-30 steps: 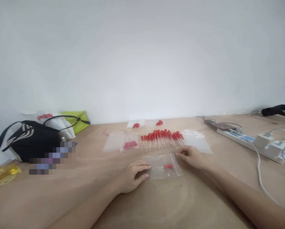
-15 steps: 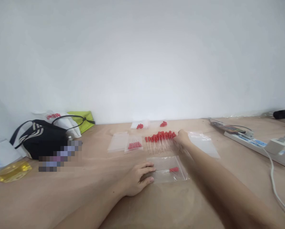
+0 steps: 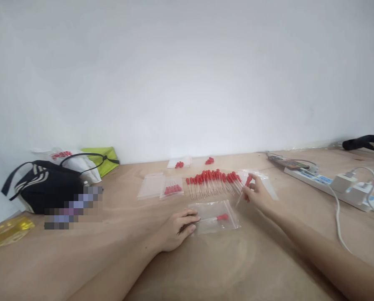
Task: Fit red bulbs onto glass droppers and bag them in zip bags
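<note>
My left hand [image 3: 181,225] rests at the left end of a clear zip bag [image 3: 210,228], its fingers and thumb holding the film there. Inside this bag lies one glass dropper with a red rubber bulb [image 3: 222,217]. Between the fingers of my right hand [image 3: 254,191] is another dropper [image 3: 248,180], bulb up and tilted, its glass tube slanting down to the left. Just left of that hand spreads a row of droppers [image 3: 213,177], red bulbs toward the wall. A filled zip bag [image 3: 173,189] of several droppers lies left of the row.
Flat clear bags [image 3: 151,186] lie at the left, others [image 3: 270,190] behind my right hand. Loose red bulbs [image 3: 209,160] sit near the wall. A power strip [image 3: 312,179] with chargers and a white cable [image 3: 337,217] is at right; a black bag [image 3: 49,188] stands left.
My right hand has drawn back from the row's right end toward me and to the right, with a dropper in its fingers. My left hand stays on the zip bag; the view has shifted slightly.
</note>
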`<state>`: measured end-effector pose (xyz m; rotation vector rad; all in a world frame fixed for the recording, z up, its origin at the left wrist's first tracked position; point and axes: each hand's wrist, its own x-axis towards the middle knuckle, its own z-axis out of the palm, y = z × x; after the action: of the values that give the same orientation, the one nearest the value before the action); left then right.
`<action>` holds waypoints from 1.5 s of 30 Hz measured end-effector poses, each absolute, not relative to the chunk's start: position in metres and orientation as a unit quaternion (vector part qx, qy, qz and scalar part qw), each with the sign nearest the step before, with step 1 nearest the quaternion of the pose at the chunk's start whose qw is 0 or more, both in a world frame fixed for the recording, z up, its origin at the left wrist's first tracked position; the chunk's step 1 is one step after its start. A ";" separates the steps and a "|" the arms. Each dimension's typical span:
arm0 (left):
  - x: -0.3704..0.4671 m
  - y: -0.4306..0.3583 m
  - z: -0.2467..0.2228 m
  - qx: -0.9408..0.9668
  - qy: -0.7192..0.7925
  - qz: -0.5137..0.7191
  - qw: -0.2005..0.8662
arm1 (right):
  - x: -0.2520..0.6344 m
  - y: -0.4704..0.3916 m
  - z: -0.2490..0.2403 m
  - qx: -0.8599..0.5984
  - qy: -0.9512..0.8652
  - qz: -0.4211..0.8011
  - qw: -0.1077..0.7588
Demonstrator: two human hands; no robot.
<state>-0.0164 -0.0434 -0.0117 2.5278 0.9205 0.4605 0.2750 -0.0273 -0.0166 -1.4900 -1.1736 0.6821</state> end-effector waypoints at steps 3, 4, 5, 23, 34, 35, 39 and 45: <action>-0.016 -0.043 -0.012 0.907 0.327 0.163 0.208 | 0.266 -0.047 -0.032 -0.572 -0.420 0.343 0.615; -0.016 -0.043 -0.012 0.907 0.329 0.162 0.209 | 0.261 -0.050 -0.035 -0.557 -0.404 0.360 0.630; -0.016 -0.043 -0.012 0.906 0.332 0.159 0.210 | 0.257 -0.053 -0.035 -0.544 -0.391 0.378 0.639; -0.016 -0.046 -0.005 0.891 0.376 0.144 0.210 | 0.236 -0.060 -0.029 -0.500 -0.591 0.482 0.410; -0.017 -0.044 -0.011 0.905 0.344 0.146 0.203 | 0.266 -0.024 -0.015 -0.650 -0.614 0.226 0.385; -0.017 -0.044 -0.011 0.905 0.345 0.145 0.204 | 0.265 -0.014 -0.014 -0.662 -0.619 0.187 0.380; -0.016 -0.046 -0.008 0.902 0.349 0.152 0.206 | 0.252 0.032 -0.009 -0.692 -0.597 0.139 0.381; -0.017 -0.046 -0.008 0.906 0.337 0.158 0.200 | 0.236 0.080 -0.013 -0.730 -0.541 0.130 0.396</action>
<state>-0.0166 -0.0464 -0.0078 2.5333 0.9417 0.4412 0.2363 0.0801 -0.0132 -1.8509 -1.3711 0.3304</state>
